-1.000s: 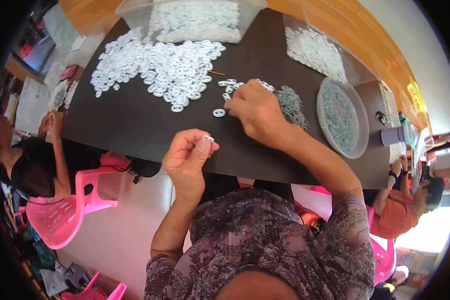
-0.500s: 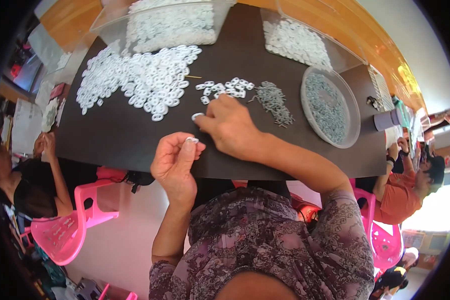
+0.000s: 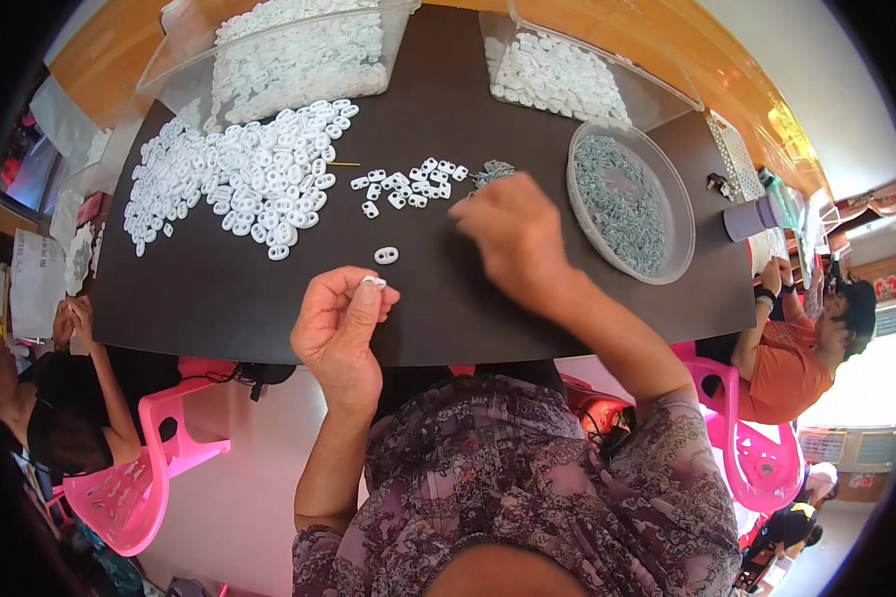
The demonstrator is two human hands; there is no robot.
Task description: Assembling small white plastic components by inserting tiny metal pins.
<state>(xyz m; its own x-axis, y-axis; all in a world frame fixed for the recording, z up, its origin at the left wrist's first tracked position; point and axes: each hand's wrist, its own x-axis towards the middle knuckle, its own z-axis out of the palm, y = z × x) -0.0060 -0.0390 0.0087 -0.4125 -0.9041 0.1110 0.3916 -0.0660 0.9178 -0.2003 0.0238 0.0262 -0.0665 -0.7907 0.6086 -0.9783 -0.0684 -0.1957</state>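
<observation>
My left hand pinches a small white plastic piece between thumb and fingers near the table's front edge. Just beyond it, a white oval piece with two holes lies alone on the dark tabletop. My right hand is over the small pile of grey screws and hides most of it. Motion blurs its fingers, so what they hold, if anything, does not show. Left of that hand lies a loose group of small white block-shaped pieces.
A big heap of white two-hole pieces covers the left side. Behind stand clear bins of white pieces. A round clear tub of screws and a grey-purple cup are at right. People sit at both sides.
My right hand has left the white two-hole piece on the table and moved right, from the small white pieces to the screw pile. My left hand keeps its pinch. The view has shifted slightly.
</observation>
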